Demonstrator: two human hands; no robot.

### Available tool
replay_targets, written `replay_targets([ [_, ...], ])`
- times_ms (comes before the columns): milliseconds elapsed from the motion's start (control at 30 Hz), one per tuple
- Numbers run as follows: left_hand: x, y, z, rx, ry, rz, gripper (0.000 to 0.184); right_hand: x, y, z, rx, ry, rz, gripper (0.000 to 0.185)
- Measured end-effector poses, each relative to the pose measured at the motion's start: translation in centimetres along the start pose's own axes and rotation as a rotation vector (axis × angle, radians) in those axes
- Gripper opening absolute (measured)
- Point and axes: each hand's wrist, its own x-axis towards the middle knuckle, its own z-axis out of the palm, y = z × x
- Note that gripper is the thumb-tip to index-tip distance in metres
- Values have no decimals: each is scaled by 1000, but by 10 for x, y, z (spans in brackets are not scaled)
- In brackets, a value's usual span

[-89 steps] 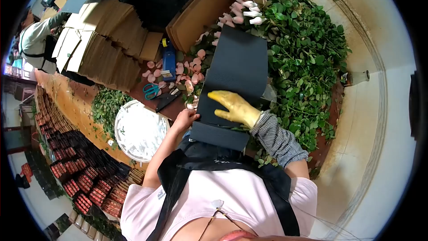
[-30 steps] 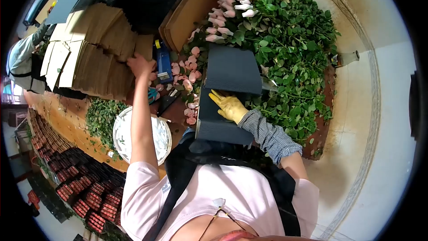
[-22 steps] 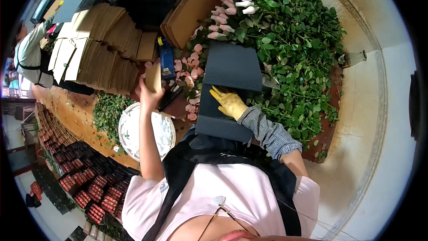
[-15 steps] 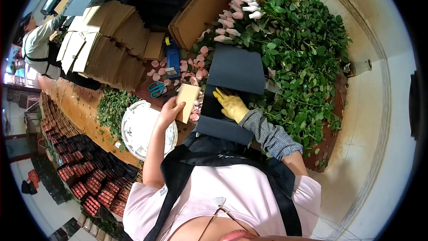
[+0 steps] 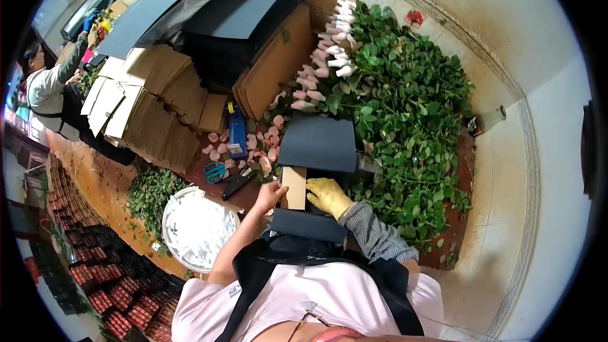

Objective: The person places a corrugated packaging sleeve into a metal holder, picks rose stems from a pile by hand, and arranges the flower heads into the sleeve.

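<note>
Head view: the card (image 5: 294,190) lies on the black sheet (image 5: 318,142), between its two flaps. The left hand (image 5: 271,196) has a narrow grip on the card's left edge; whether the gloved right hand (image 5: 329,197) pinches or merely touches the card, I cannot tell. Uneven pressure could skew it; the far flap could drop onto it. Leaves (image 5: 405,152) crowd the sheet's right; petals (image 5: 273,131) and scissors (image 5: 215,171) limit room to its left.

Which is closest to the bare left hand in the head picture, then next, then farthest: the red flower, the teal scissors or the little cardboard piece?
1. Cardboard piece: nearest, touching the left hand on its right side.
2. Teal scissors: ahead and to the left.
3. Red flower: farthest, way ahead on the right.
</note>
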Motion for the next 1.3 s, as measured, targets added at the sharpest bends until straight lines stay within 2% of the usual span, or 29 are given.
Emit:
replay_targets([
  [67, 1, -1, 7, 159, 112, 75, 34, 7, -13, -23, 22, 92, -50, 40],
  [133, 9, 0, 9, 317, 81, 48, 35, 12, -15, -26, 52, 185, -80, 44],
  [200, -3, 38, 2, 528, 75, 164, 33, 24, -12, -15, 0, -180, 53, 54],
  [233, 1, 39, 0, 692, 68, 143, 30, 35, -16, -13, -63, -447, 215, 58],
  [267, 2, 41, -5, 701, 70, 148, 30, 39, -22, -14, -61, -437, 215, 58],
  [333, 8, 47, -14, 559, 352, 340, 40, 40, -26, -14, -99, -380, 268, 61],
  [367, 16, 43, -15, 576, 488, 477, 50, 35, -20, 0, -138, -281, 216, 66],
  [400, 18, 47, -15, 465, 409, 430, 48, 32, -21, 2, -136, -281, 225, 66],
  [467, 40, 22, 7, 328, 411, 588, 51, 31, -21, 5, -198, -350, 238, 72],
  [500, 34, 40, 10, 40, 96, 410, 65, 32, -21, 2, -202, -345, 236, 72],
  [533, 51, 0, 36, 187, 264, 422, 72, 30, -21, -3, -162, -322, 223, 71],
  [667, 42, 17, 26, 53, 136, 328, 77, 24, -10, -7, -34, -292, 160, 71],
  [733, 41, 11, 24, 14, 86, 320, 76, 21, -22, -15, -93, -273, 78, 73],
  [767, 39, 11, 26, 12, 101, 322, 77, 23, -29, -19, -131, -365, 125, 72],
  [900, 38, 14, 29, 65, 102, 295, 80, 29, -33, -7, -359, -466, 104, 73],
  [1100, 37, 11, 26, 127, 37, 304, 89, 28, -42, 5, -475, -510, 112, 76],
  [1200, 34, 14, 13, 39, -40, 275, 86, 27, -39, 6, -443, -552, 152, 78],
  [1233, 33, 14, 8, 47, -46, 276, 84, 23, -36, 11, -423, -461, 118, 75],
  [1267, 18, 25, 3, 179, 46, 231, 79, 20, -30, 15, -405, -367, 89, 73],
  [1300, 0, 49, -7, 209, 42, 141, 71, 17, -24, 21, -325, -306, 70, 71],
])
